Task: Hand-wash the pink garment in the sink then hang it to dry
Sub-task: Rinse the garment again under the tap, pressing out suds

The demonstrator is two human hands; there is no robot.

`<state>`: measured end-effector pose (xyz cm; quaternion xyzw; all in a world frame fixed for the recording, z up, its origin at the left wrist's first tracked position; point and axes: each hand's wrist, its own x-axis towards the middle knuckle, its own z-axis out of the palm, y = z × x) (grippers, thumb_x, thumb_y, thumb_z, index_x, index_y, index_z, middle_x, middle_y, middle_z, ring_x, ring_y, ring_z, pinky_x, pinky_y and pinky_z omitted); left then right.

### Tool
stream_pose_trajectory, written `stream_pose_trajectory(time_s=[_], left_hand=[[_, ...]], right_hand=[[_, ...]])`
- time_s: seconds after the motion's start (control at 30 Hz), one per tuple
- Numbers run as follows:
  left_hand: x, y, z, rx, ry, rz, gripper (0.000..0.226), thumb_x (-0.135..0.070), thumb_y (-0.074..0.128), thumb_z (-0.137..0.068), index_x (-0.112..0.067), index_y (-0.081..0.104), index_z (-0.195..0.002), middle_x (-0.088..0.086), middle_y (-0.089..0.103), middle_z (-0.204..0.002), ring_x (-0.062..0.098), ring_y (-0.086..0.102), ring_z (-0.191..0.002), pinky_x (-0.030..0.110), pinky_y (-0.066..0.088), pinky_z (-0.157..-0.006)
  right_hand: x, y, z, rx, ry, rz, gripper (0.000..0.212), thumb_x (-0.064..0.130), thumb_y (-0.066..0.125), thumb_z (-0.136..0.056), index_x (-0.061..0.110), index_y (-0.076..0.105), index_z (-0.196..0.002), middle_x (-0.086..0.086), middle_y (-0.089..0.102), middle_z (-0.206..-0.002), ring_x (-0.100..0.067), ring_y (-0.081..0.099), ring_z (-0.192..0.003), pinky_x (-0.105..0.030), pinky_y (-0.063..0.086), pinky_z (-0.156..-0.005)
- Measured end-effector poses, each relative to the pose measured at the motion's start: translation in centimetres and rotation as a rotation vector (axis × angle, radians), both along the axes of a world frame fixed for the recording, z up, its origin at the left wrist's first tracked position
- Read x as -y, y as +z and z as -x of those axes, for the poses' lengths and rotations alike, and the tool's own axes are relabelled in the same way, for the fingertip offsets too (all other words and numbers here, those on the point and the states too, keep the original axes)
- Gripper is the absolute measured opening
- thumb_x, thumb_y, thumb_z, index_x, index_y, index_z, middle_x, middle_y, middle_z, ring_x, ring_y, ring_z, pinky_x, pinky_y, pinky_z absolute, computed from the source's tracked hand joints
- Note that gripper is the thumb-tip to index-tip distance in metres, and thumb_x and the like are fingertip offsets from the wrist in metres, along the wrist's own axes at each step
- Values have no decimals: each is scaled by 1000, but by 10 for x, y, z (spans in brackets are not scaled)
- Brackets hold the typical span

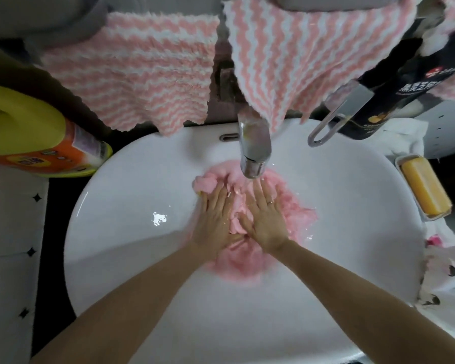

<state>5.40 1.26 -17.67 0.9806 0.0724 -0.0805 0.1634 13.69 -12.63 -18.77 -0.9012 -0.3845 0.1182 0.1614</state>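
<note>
White sink [121, 206] holds the pink garment [247, 266], flattened under straight fingers [263, 195] of left hand [216, 222] and right hand [268, 224].

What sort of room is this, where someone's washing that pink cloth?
Probably a home bathroom: a white sink with a metal tap over it, striped towels hanging behind, and a yellow soap bar in a dish beside it.
</note>
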Motion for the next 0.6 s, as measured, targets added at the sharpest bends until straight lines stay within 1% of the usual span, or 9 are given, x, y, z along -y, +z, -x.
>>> stream_pose_trajectory(time_s=[0.1,0.17,0.23,0.33,0.4,0.43,0.5,0.57,0.6], left_hand=[[1,-4,-3,-63,-11,-70,91,-68,37,-77,-3,28,-140,20,41,-144,32,25,-137,56,22,-108],[3,-7,-4,-66,-24,-101,85,-64,37,-78,-1,34,-136,22,49,-137,33,32,-132,57,26,-105],[5,-12,-6,-53,-31,-109,85,-64,36,-78,0,43,-133,23,51,-134,37,41,-129,57,36,-101],[5,-16,-9,-14,-36,-124,91,-71,28,-80,1,40,-135,25,49,-135,37,35,-131,59,31,-101],[6,-15,-6,45,-45,-151,92,-74,15,-84,0,35,-135,25,49,-135,35,31,-131,59,25,-101],[6,-15,-4,72,-46,-158,92,-74,12,-86,0,34,-135,24,48,-136,35,30,-132,59,24,-102],[7,-16,-3,47,-47,-126,95,-75,24,-83,0,30,-140,23,40,-143,36,26,-137,60,21,-107],[4,-12,-5,5,-35,-112,101,-73,41,-73,1,32,-141,22,35,-147,33,17,-139,60,18,-111],[1,-8,-6,17,-49,-104,100,-70,48,-71,2,37,-139,22,35,-147,31,16,-138,59,19,-112]], right_hand=[[-5,1,0,53,-18,13,59,47,27,-97,19,7,-146,-11,23,-150,-36,23,-138,-66,35,-100],[-8,3,-2,103,24,98,61,42,31,-91,10,31,-143,-16,40,-146,-37,29,-135,-65,36,-99],[-10,4,-5,137,50,171,61,41,32,-87,5,53,-131,-20,50,-138,-37,34,-133,-62,38,-99],[-11,-1,-7,144,39,171,59,42,36,-82,5,61,-121,-21,55,-132,-40,45,-127,-66,44,-89],[-10,-2,-4,133,53,192,60,42,36,-81,6,60,-123,-21,54,-134,-41,44,-128,-64,46,-88],[-9,-2,-4,132,56,184,61,43,36,-81,8,56,-127,-20,52,-136,-40,41,-131,-62,44,-93],[-8,0,-5,103,51,142,62,44,33,-88,12,37,-140,-16,42,-145,-36,26,-138,-55,28,-108],[-4,0,-7,80,96,83,62,49,23,-95,22,8,-149,-13,23,-155,-31,9,-145,-51,8,-115],[-1,5,-8,7,99,21,62,50,23,-96,28,1,-149,-8,16,-158,-27,3,-147,-50,5,-117]])
